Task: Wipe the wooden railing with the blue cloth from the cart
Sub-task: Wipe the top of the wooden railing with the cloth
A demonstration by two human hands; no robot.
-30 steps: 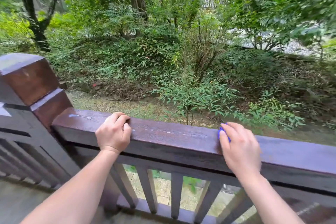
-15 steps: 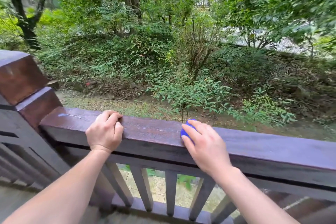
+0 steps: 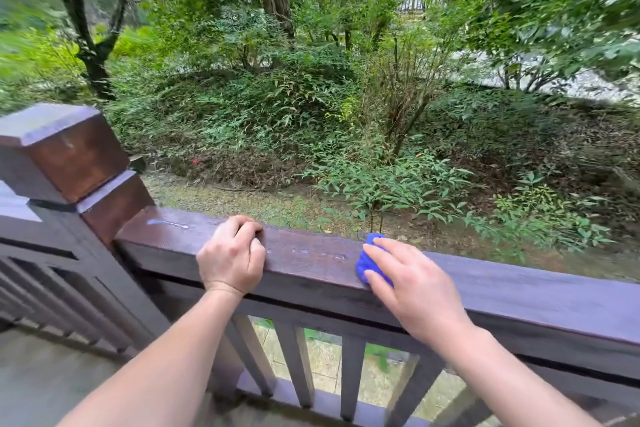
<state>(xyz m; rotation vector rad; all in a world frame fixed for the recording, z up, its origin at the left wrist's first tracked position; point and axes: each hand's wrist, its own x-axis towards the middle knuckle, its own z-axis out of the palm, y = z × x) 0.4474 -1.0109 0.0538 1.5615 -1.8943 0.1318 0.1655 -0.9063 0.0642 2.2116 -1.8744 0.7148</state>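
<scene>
The blue cloth point(image 3: 372, 262) lies on the top face of the wooden railing point(image 3: 519, 291), roughly midway along the stretch of rail in view, and reaches from the rail's far edge to its near edge. The right hand point(image 3: 412, 284) presses down on it with the fingers point(image 3: 384, 255) spread flat and the palm over the rail's near edge, so this grip is a flat press on the cloth, with the cloth under the fingers and not clenched in a fist. Only the left part of the cloth shows past the fingertips; it is a bright, saturated blue, bunched and creased, small beside the hand.

The left hand point(image 3: 233, 258) is clenched over the same rail, nearer the post point(image 3: 65, 156), knuckles up, fingers curled over the far edge, well apart from the cloth. The rail's top is dark brown with a purplish sheen, and a pale wet-looking streak point(image 3: 166, 222) lies near its post end. Balusters point(image 3: 296, 360) stand below the rail, and green shrubs point(image 3: 391, 184) fill the ground beyond it.
</scene>
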